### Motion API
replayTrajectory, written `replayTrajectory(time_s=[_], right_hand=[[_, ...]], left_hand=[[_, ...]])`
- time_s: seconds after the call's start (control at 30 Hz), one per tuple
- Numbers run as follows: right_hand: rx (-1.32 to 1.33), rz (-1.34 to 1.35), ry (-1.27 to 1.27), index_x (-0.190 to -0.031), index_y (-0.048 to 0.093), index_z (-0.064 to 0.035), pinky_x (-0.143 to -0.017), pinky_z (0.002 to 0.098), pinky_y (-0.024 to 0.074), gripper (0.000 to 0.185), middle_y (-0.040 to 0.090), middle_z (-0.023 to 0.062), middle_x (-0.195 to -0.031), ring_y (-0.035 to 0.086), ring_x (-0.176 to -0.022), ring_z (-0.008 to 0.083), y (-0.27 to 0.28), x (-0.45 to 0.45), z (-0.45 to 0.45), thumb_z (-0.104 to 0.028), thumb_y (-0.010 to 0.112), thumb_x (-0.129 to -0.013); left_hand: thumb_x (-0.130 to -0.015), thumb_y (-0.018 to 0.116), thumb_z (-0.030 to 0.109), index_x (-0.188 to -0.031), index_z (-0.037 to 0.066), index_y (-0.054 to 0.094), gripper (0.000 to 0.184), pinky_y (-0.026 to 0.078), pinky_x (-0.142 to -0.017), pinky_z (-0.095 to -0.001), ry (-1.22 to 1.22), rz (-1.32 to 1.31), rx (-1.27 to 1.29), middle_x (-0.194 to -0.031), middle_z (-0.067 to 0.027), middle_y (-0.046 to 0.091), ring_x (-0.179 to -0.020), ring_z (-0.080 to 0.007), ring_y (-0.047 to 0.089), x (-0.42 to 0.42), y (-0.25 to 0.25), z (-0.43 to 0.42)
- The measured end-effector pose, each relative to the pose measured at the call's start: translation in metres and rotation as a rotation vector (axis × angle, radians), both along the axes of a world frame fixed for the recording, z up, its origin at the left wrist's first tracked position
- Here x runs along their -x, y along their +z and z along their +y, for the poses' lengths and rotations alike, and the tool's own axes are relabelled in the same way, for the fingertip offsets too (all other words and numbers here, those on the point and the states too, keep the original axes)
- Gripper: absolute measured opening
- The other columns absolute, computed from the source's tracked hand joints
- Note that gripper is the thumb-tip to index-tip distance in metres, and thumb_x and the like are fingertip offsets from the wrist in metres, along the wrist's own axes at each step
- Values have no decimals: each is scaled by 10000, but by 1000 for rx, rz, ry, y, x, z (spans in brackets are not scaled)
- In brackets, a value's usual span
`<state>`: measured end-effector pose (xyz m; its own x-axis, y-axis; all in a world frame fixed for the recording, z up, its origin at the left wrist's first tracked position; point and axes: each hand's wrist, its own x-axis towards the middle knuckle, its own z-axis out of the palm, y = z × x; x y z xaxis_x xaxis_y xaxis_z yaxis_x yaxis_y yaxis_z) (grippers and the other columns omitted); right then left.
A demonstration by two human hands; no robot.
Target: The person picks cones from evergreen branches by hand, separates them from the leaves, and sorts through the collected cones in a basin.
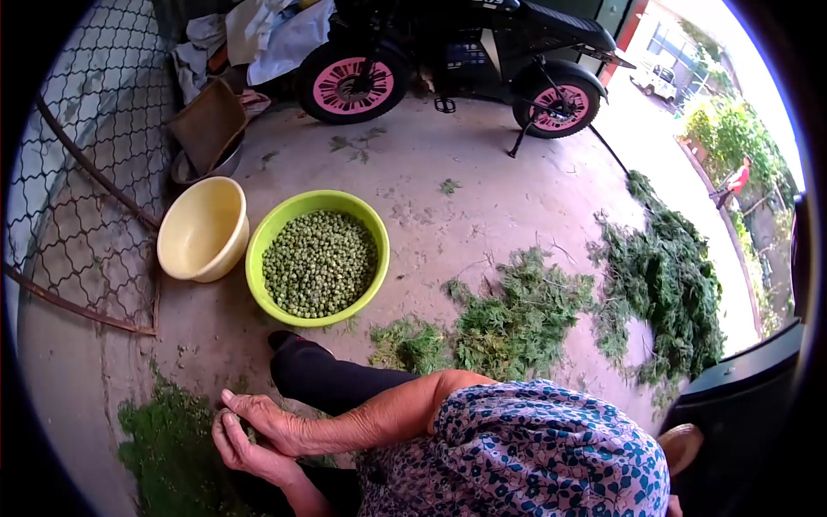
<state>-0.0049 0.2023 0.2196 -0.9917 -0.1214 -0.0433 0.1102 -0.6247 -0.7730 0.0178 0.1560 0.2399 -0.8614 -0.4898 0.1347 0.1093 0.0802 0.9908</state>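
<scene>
My right hand (265, 424) and my left hand (250, 455) are together at the lower left, fingers curled and pressed close. Whatever lies between them is mostly hidden and too small to name. Beneath them spreads a pile of green feathery sprigs (168, 439). A lime-green basin (379, 276) stands beyond my foot, filled with small round green cones or seed pods (319, 263). Touching or nearly touching its left side is a cream-yellow basin (202, 228), with nothing visible inside.
Cut green branches (525, 314) lie right of the basin, with a larger heap (668, 284) further right. An electric bike with pink wheels (353, 86) stands at the back. Wire mesh (86, 172) borders the left. A person (736, 179) is outside.
</scene>
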Motion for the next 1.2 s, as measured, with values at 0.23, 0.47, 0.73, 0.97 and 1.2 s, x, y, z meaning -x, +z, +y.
replayTrajectory(time_s=[0.23, 0.47, 0.73, 0.97, 1.2], right_hand=[[-405, 423, -287, -924, 485, 50, -753, 334, 425, 267, 537, 142, -847, 503, -822, 262, -11, 1, 46, -207, 414, -910], [-578, 589, -364, -971, 496, 43, -775, 345, 426, 259, 543, 161, -897, 528, -868, 301, -20, -10, 69, -186, 488, -849], [-640, 624, -263, -984, 504, 14, -760, 322, 421, 361, 533, 132, -906, 533, -871, 273, -55, 3, 79, -164, 609, -688], [-586, 297, -109, -1118, 470, 20, -763, 269, 429, 490, 535, 81, -983, 487, -888, 136, -52, 11, 129, -175, 617, -693], [976, -453, -12, -1041, 522, -28, -801, 296, 469, 270, 560, 74, -917, 538, -862, 185, -98, 44, 145, -254, 470, -903]], left_hand=[[-895, 477, 189, -958, -39, 574, 255, 403, -804, -283, -275, 79, 79, -948, -66, 570, -865, -162, 513, 7, -4, 50], [-918, 442, 288, -1146, -35, 519, 403, 367, -933, -349, -295, 37, 332, -1170, -164, 535, -1073, -266, 500, 1, -1, 62], [-906, 460, 289, -1137, -37, 518, 404, 373, -935, -353, -325, 192, 597, -1196, -161, 523, -1092, -282, 493, 15, -23, 60], [-878, 517, 302, -1056, -30, 557, 379, 339, -970, -443, -504, 394, 581, -1145, -162, 540, -1103, -328, 476, 47, -48, 95], [-847, 579, 229, -1014, -38, 572, 315, 373, -954, -434, -555, 522, 599, -1092, -163, 566, -1076, -342, 499, 71, -84, 126]])
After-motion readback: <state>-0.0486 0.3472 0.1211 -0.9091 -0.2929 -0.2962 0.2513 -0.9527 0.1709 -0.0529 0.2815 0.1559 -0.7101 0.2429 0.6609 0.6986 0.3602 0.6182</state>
